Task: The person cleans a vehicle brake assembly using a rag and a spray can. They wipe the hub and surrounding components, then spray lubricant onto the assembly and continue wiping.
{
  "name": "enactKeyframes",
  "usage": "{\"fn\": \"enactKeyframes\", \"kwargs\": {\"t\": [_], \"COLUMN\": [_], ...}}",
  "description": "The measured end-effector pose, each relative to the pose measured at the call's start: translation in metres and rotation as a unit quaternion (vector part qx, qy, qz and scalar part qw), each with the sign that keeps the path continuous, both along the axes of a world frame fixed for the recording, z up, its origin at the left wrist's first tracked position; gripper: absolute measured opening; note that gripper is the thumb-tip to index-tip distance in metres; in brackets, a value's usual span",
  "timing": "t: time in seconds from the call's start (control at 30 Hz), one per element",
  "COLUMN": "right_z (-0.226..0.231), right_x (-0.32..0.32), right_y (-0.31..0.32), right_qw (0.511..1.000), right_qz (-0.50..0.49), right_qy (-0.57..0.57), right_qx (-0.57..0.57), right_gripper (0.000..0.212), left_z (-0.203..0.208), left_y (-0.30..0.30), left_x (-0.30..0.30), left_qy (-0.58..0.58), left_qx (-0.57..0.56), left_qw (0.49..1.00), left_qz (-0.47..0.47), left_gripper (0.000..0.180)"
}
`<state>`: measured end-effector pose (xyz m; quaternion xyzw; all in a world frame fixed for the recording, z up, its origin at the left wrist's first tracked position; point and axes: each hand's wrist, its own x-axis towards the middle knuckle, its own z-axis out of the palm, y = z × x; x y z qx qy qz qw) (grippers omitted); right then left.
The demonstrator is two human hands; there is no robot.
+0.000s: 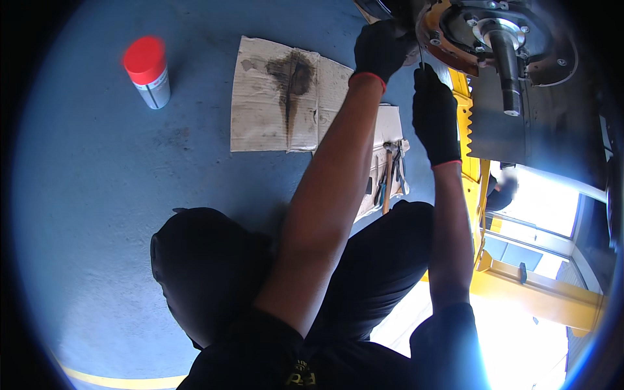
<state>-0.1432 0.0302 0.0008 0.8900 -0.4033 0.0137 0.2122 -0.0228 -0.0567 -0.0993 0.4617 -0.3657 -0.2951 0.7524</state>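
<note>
At upper right, by the round brake assembly (497,29) with its axle shaft (510,75) jutting out, 2 black-gloved hands. Right hand (437,112): fingers curled round a thin metal rod (421,57), far end up at the brake's left edge. Left hand (379,49): bunched just left of it, fingertips hidden, can't tell what it grips, if anything. To do this well, I'd say: line the rod up square, brace with the left, press gradually, fingers out of the slip path.

Floor (97,195): blue, scuffed, yellow line (123,381) at lower left. Stained cardboard (263,107) lies flat; hammer (389,170) and likely pliers (379,188) on a smaller card piece (390,117). Red-capped can (151,71) upright, well apart. Yellow frame (463,130) near right hand; bright opening (543,201) beyond, co-worker's dark sleeve (499,197) partly visible.
</note>
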Motion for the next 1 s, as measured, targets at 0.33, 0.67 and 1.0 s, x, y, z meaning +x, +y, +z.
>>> {"fn": "enactKeyframes", "kwargs": {"t": [0.33, 0.67, 1.0], "right_z": [0.054, 0.005, 0.009], "right_x": [0.117, 0.051, 0.06], "right_y": [0.05, 0.018, 0.02], "right_qw": [0.875, 0.944, 0.978], "right_qz": [-0.153, -0.175, -0.141], "right_qy": [-0.375, -0.217, -0.092], "right_qx": [0.266, 0.178, 0.12], "right_gripper": [0.027, 0.04, 0.031], "left_z": [0.04, -0.001, -0.006], "left_y": [0.022, 0.017, 0.027], "left_x": [0.093, 0.028, 0.025], "left_qy": [-0.159, -0.092, -0.04], "left_qx": [-0.145, -0.045, 0.019], "left_qw": [0.937, 0.986, 0.997], "left_qz": [0.274, 0.13, 0.067], "left_gripper": [0.019, 0.012, 0.019]}}
